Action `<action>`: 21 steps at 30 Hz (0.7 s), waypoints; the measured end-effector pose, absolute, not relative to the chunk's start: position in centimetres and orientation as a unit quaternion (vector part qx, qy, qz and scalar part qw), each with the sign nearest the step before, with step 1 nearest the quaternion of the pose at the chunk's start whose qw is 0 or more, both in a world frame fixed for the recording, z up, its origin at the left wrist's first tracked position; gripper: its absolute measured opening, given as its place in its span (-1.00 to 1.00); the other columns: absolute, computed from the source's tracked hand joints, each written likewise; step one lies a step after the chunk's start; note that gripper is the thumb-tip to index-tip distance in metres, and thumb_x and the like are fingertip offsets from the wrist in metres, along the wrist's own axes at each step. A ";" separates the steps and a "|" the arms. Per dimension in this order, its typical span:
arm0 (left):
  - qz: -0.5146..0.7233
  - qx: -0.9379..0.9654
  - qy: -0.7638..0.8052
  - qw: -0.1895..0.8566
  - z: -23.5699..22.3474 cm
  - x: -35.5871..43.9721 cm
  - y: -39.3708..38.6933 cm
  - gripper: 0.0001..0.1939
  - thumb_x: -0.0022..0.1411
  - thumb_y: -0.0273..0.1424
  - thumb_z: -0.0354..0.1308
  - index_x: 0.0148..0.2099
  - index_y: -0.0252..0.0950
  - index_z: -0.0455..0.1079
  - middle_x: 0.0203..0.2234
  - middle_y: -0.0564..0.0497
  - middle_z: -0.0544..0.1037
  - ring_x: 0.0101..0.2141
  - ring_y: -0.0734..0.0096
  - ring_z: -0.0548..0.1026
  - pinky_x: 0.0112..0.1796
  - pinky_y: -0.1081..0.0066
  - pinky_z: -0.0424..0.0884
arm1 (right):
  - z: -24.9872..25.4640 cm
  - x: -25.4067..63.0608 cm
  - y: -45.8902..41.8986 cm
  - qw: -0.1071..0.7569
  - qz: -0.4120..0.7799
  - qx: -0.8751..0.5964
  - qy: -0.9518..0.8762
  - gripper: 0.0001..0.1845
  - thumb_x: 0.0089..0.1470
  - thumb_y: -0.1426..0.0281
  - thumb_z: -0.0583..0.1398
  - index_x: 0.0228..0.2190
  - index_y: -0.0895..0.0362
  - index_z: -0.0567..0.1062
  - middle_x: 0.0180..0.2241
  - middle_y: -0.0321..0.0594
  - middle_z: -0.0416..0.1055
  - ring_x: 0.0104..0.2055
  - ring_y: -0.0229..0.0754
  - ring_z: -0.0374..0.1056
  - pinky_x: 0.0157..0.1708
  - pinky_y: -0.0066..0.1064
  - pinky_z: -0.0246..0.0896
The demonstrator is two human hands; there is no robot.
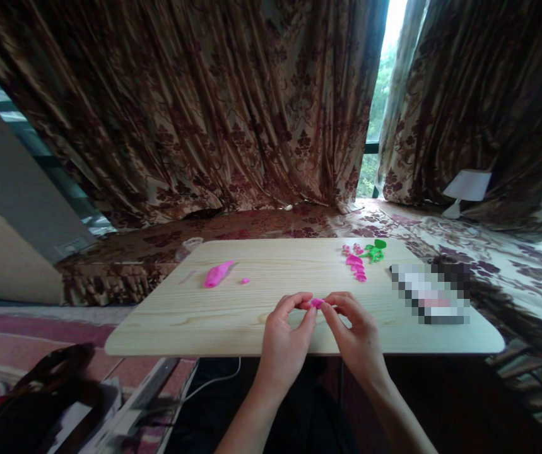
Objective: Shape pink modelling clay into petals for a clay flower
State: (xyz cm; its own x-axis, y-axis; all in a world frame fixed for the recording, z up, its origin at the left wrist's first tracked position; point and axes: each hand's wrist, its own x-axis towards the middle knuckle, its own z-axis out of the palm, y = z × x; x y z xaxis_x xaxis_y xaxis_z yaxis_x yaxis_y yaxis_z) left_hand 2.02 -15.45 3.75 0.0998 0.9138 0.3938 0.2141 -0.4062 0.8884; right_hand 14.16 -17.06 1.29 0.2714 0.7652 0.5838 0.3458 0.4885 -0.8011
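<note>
A small piece of pink modelling clay (pixel 317 303) is pinched between the fingertips of both hands, just above the near half of the table (pixel 233 325). My left hand (pixel 289 325) grips its left side with thumb and forefinger. From the right, my right hand (pixel 353 325) holds the other side the same way. On the table to the left lie a larger pink clay lump (pixel 218 274) and a tiny pink bit (pixel 245 281). Beyond my right hand are several shaped pink clay pieces (pixel 356 267) and green clay pieces (pixel 375 251).
A blurred-out flat object (pixel 429 295) lies on the table's right side. A clear container (pixel 190 247) is by the far left corner. Behind stand a cloth-covered ledge (pixel 271 224), patterned curtains (pixel 233 107) and a white lamp (pixel 468 185). A dark bag (pixel 38 403) sits low at left.
</note>
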 end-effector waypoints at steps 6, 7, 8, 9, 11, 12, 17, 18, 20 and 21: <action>0.525 0.638 0.419 0.376 3.6 2.0 -15.4 -0.84 0.11 -0.39 0.11 -0.28 -0.30 0.48 -0.37 -0.02 0.56 -0.28 0.34 0.49 -0.17 0.38 0.33 | 1.4 13.9 -17.2 0.647 0.180 -0.464 -0.578 -0.90 0.09 0.42 0.14 -0.35 0.09 0.48 -0.34 -0.22 0.37 -0.25 -0.18 0.32 -0.29 -0.33 0.28; 0.527 0.634 0.419 0.382 3.6 2.0 -15.4 -0.83 0.11 -0.38 0.12 -0.28 -0.30 0.48 -0.37 -0.02 0.57 -0.28 0.33 0.49 -0.16 0.37 0.34 | 1.4 13.9 -17.2 0.648 0.182 -0.463 -0.577 -0.90 0.09 0.41 0.14 -0.33 0.08 0.48 -0.33 -0.22 0.37 -0.24 -0.17 0.32 -0.29 -0.32 0.29; 0.527 0.630 0.419 0.389 3.5 2.0 -15.3 -0.83 0.11 -0.37 0.12 -0.28 -0.31 0.49 -0.36 -0.03 0.57 -0.27 0.32 0.49 -0.16 0.36 0.34 | 1.5 13.9 -17.2 0.648 0.184 -0.462 -0.576 -0.90 0.08 0.41 0.15 -0.32 0.08 0.47 -0.32 -0.21 0.37 -0.23 -0.16 0.32 -0.28 -0.32 0.29; 0.527 0.626 0.418 0.394 3.4 2.0 -15.3 -0.82 0.11 -0.36 0.12 -0.28 -0.31 0.49 -0.35 -0.03 0.57 -0.27 0.32 0.49 -0.15 0.36 0.34 | 1.5 13.9 -17.3 0.649 0.185 -0.461 -0.576 -0.90 0.08 0.41 0.15 -0.34 0.09 0.47 -0.33 -0.21 0.37 -0.24 -0.16 0.32 -0.28 -0.32 0.29; 0.524 0.622 0.419 0.402 3.2 2.0 -15.2 -0.81 0.12 -0.35 0.12 -0.27 -0.32 0.48 -0.35 -0.04 0.58 -0.27 0.31 0.49 -0.15 0.35 0.34 | 1.5 13.9 -17.3 0.648 0.184 -0.458 -0.580 -0.91 0.08 0.42 0.14 -0.38 0.10 0.47 -0.36 -0.23 0.36 -0.27 -0.18 0.32 -0.29 -0.33 0.29; 0.523 0.621 0.420 0.405 3.1 2.0 -15.2 -0.81 0.12 -0.35 0.11 -0.26 -0.32 0.48 -0.35 -0.04 0.58 -0.26 0.31 0.49 -0.15 0.35 0.34 | 1.5 13.9 -17.3 0.646 0.184 -0.458 -0.582 -0.91 0.08 0.42 0.14 -0.40 0.10 0.47 -0.37 -0.23 0.36 -0.28 -0.19 0.32 -0.29 -0.33 0.29; 0.522 0.616 0.408 0.425 2.8 2.0 -15.2 -0.81 0.15 -0.35 0.10 -0.25 -0.31 0.47 -0.34 -0.04 0.57 -0.26 0.32 0.49 -0.16 0.35 0.35 | 1.5 13.9 -17.2 0.637 0.183 -0.465 -0.587 -0.92 0.07 0.42 0.15 -0.36 0.09 0.47 -0.34 -0.21 0.37 -0.25 -0.17 0.32 -0.28 -0.31 0.29; 0.521 0.617 0.408 0.426 2.8 2.0 -15.2 -0.81 0.14 -0.36 0.09 -0.25 -0.31 0.47 -0.34 -0.04 0.57 -0.27 0.33 0.49 -0.16 0.35 0.35 | 1.5 14.0 -17.2 0.635 0.180 -0.466 -0.590 -0.92 0.07 0.42 0.15 -0.37 0.09 0.47 -0.34 -0.21 0.37 -0.26 -0.17 0.32 -0.28 -0.30 0.29; 0.521 0.619 0.412 0.420 3.0 2.0 -15.3 -0.82 0.13 -0.36 0.10 -0.27 -0.31 0.48 -0.36 -0.03 0.57 -0.28 0.33 0.49 -0.17 0.36 0.34 | 1.6 14.1 -17.2 0.632 0.172 -0.466 -0.595 -0.91 0.07 0.41 0.15 -0.37 0.09 0.48 -0.34 -0.21 0.37 -0.25 -0.16 0.33 -0.27 -0.29 0.29; 0.521 0.620 0.416 0.413 3.1 2.0 -15.3 -0.83 0.13 -0.37 0.10 -0.28 -0.31 0.48 -0.37 -0.03 0.57 -0.29 0.33 0.49 -0.18 0.37 0.34 | 1.7 14.2 -17.2 0.631 0.167 -0.467 -0.596 -0.90 0.07 0.41 0.16 -0.34 0.08 0.48 -0.32 -0.20 0.37 -0.24 -0.15 0.33 -0.27 -0.28 0.29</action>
State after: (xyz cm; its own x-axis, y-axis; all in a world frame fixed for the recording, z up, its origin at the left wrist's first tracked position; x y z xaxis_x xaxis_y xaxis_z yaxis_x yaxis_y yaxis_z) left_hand 1.96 -15.31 3.07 0.1103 0.9465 0.3031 0.0849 -0.3129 0.9460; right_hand 14.20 -17.16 1.69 0.2331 0.7680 0.5966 0.3458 0.5079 -0.7890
